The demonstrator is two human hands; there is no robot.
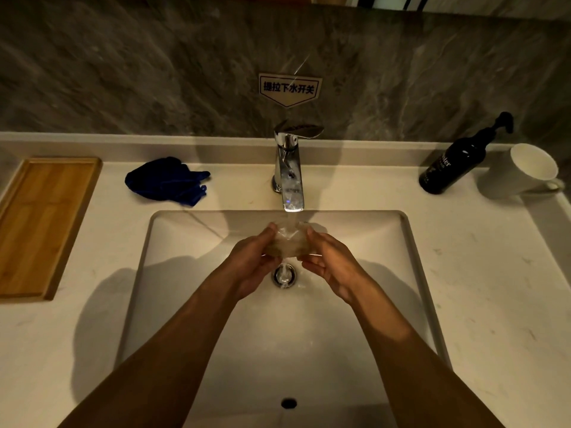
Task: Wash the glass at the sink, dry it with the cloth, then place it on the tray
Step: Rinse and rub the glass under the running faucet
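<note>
You have the small clear drinking glass (289,242) caught between both hands right under the chrome single-lever tap (289,168), low over the middle of the white rectangular basin (411,273), so the running water lands on it and whatever spills off falls straight to the round metal drain (283,275) below. Your left hand (253,261) curls round one side with its fingers closed against the wall of the glass, and your right hand (329,262) presses in from the other side in the same way; neither hand is slack, and between them they hold nothing but the glass. Through the water and blur, you cannot tell which way the rim points. Holding it from two sides looks sensible, since wet glass is likely to be slippery. The crumpled dark blue cloth (167,180) lies on the pale counter just left of the tap, near enough to reach once rinsing is done, and the empty rectangular wooden tray (40,223) sits further left, well clear of splashes. Drying and placing are not yet begun.
</note>
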